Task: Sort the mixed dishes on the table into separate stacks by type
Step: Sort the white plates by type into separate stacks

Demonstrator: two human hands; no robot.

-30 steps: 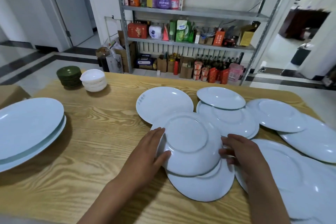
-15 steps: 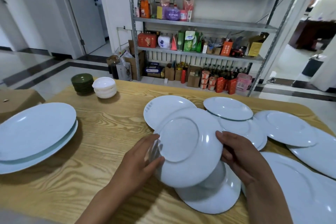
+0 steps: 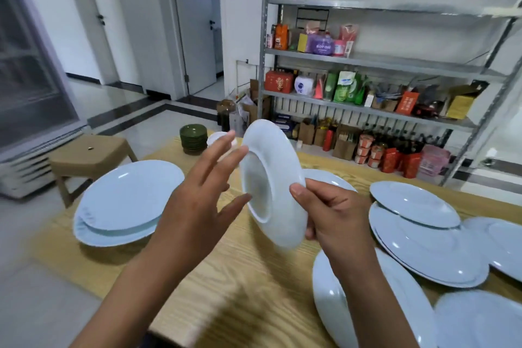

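Lifted off the pile since a second ago, the white plate [image 3: 272, 183] now stands nearly on edge in the air above the bench [image 3: 248, 271], its underside with the raised round foot ring turned toward the left; half a second ago it was only tilted just above the other plates. It is smooth, glazed and round, with a shallow sloping rim.

The right hand [image 3: 336, 215] has hold of it at the right edge, thumb pressed on the underside rim and fingers curled behind, a closed pinch. The left hand [image 3: 203, 200] is spread wide, fingers apart; its fingertips lie close to the plate's upper left edge and its thumb close to the foot ring, but whether they touch I cannot tell through the blur.

The bench is pale wood with a strong wavy grain. On its left side sit two large oval platters [image 3: 124, 203], glossy pale blue-white, one nested in the other. On the right lie several overlapping round white plates [image 3: 423, 243], some upside down. At the far edge stands a stack of small dark green dishes [image 3: 193, 138], and just beside it something small and white, mostly hidden behind the left fingers. A metal shelf rack [image 3: 381, 56] with packaged goods stands behind.
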